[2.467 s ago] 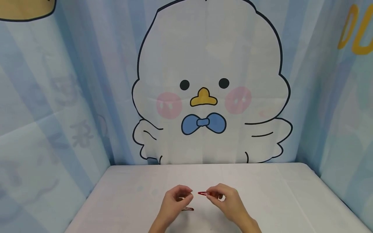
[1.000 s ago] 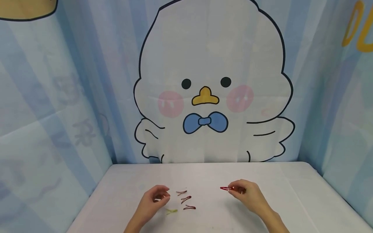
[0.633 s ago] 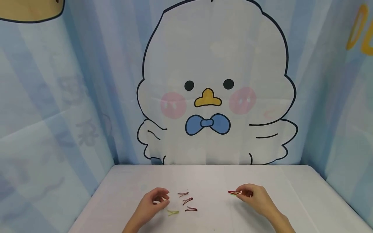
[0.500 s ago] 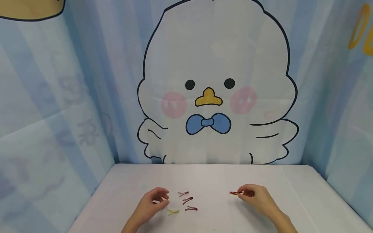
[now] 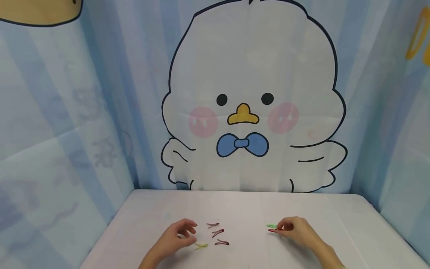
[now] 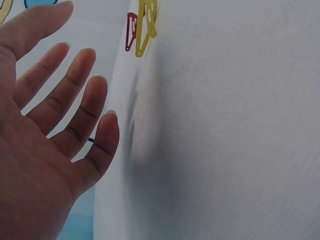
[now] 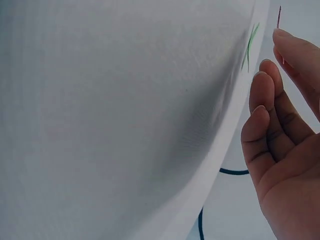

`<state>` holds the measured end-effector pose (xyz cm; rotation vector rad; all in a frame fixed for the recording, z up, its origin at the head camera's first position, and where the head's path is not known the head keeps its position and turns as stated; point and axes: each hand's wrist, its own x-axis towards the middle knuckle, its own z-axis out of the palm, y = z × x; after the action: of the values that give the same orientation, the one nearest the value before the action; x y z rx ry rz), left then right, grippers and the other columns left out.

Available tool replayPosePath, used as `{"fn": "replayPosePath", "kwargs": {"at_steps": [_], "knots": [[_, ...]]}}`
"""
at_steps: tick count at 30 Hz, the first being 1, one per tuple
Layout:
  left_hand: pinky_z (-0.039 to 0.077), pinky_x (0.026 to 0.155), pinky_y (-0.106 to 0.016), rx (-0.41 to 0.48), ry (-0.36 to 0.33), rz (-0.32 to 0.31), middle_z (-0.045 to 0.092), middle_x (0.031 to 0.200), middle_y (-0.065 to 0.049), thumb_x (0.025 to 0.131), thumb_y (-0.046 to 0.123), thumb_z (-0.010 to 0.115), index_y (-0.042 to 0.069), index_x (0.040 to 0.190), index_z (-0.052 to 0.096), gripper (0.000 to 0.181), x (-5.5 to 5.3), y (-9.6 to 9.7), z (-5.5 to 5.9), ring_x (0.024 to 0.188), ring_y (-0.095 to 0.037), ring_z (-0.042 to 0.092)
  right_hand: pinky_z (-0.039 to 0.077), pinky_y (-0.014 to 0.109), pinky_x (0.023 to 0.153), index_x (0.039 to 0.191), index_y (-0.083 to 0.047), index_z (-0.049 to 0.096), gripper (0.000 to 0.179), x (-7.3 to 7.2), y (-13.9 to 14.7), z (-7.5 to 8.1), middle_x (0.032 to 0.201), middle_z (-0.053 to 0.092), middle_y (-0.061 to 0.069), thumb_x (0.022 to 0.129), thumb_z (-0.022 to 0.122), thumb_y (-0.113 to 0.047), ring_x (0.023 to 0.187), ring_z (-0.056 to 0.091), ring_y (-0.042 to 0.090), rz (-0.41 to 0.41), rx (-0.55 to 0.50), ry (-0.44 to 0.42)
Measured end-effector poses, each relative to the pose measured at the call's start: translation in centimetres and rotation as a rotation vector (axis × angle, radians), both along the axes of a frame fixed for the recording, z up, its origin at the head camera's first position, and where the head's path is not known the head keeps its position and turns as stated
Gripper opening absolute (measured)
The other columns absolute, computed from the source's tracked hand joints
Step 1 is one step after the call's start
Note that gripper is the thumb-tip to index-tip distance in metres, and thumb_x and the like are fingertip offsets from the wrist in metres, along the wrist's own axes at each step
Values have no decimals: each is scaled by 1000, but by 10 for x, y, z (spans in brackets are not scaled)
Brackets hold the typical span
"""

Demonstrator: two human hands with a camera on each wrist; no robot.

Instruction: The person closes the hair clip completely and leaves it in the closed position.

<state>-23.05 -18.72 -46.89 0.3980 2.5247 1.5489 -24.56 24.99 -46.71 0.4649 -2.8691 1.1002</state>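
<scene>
My right hand (image 5: pixel 299 231) pinches a dark red snap hair clip (image 5: pixel 274 230) between thumb and finger, low over the right half of the table. In the right wrist view this red clip (image 7: pixel 279 17) shows edge-on at the fingertips. Just behind it a green hair clip (image 5: pixel 271 226) lies on the table, its prongs spread. My left hand (image 5: pixel 176 237) hovers at the left, fingers loosely bent and holding nothing. Near its thumb lies a yellow-green hair clip (image 5: pixel 201 246); in the left wrist view this yellow clip (image 6: pixel 140 30) is beyond the fingers.
Three dark red hair clips lie mid-table in a loose column: a back clip (image 5: pixel 213 225), a middle clip (image 5: pixel 218 233) and a front clip (image 5: pixel 221 242). A white cloth covers the table (image 5: pixel 248 205). Behind it hangs a curtain (image 5: pixel 245 67) printed with a white duck.
My hands have parted from mid-table: the right carried the red clip rightward and lower, the left drew back leftward. The mid-table clips are uncovered, and the green clip has come into view.
</scene>
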Motion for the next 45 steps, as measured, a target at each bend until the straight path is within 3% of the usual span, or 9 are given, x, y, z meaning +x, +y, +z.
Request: {"fn": "replayPosePath", "kwargs": {"at_steps": [6, 11, 20, 25, 32, 39, 45], "knots": [[50, 77, -38, -25, -29, -67, 66, 101, -3, 85, 8, 80, 4, 119, 65, 38, -3, 2, -5, 87, -21, 58, 40, 27, 60, 87, -13, 74, 8, 5, 8, -8, 75, 58, -5, 84, 81, -14, 65, 49, 10, 22, -6, -56], [49, 76, -38, -46, -42, -77, 65, 101, -3, 84, 7, 81, 4, 118, 65, 37, -2, -1, -3, 86, -21, 58, 40, 27, 58, 89, -11, 73, 8, 3, 7, -8, 75, 58, -4, 86, 79, -14, 65, 49, 11, 84, -40, -96], [47, 71, -31, -83, -41, -104, 65, 96, -1, 82, 6, 82, 6, 114, 67, 35, -6, 1, 2, 81, -20, 55, 39, 26, 58, 89, -10, 72, 8, -1, 5, -4, 72, 57, -4, 85, 80, -11, 64, 49, 10, 75, -8, -96], [45, 71, -31, -122, -53, -113, 64, 95, 0, 81, 6, 82, 8, 111, 68, 33, -6, 0, 0, 81, -21, 53, 40, 28, 61, 92, -10, 72, 11, 0, 6, -3, 76, 57, -3, 84, 80, -12, 69, 50, 15, 50, -15, -121], [44, 71, -31, -187, -44, -122, 62, 93, 2, 80, 8, 83, 12, 106, 70, 29, -8, 1, -6, 82, -20, 53, 44, 32, 66, 96, -10, 73, 14, -1, 7, 7, 80, 59, 0, 85, 80, -14, 75, 52, 19, -83, -20, -163], [43, 73, -33, -211, -50, -125, 62, 94, 2, 80, 8, 83, 12, 105, 70, 28, -8, 2, -5, 82, -20, 52, 46, 29, 66, 103, -8, 73, 21, 2, 13, 17, 83, 61, -2, 86, 80, -18, 78, 54, 18, -78, -39, -84], [43, 74, -33, -219, -54, -112, 62, 94, 3, 80, 9, 83, 14, 104, 70, 29, -9, 6, -4, 83, -20, 51, 46, 29, 68, 107, -6, 72, 24, 4, 13, 21, 86, 63, -2, 88, 79, -20, 80, 55, 18, -102, -68, -83]]}}
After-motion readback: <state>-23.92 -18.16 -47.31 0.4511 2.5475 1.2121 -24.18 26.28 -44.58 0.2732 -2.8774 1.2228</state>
